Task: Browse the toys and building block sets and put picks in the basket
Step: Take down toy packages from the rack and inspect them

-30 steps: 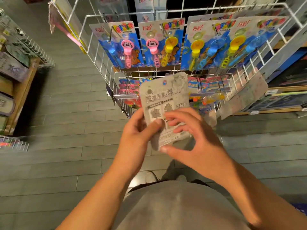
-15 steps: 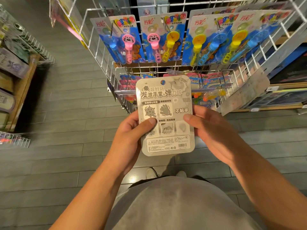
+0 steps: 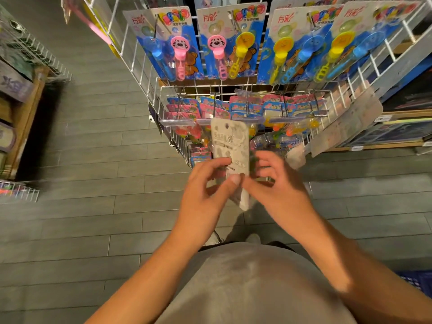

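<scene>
I see my left hand [image 3: 205, 192] pinching the grey toy pack [image 3: 230, 150] before the wire rack [image 3: 145, 73]; my right hand [image 3: 278, 183] grips its blurred lower edge, fingers curled.

- toy pack [image 3: 230, 146]: was flat, back face toward camera half a second ago; now turned partly edge-on, print blurred
- left hand [image 3: 205, 195]: thumb moved from the pack's left side to its lower middle
- right hand [image 3: 278, 183]: shifted from the right edge, fingers now curled just beside the pack
</scene>
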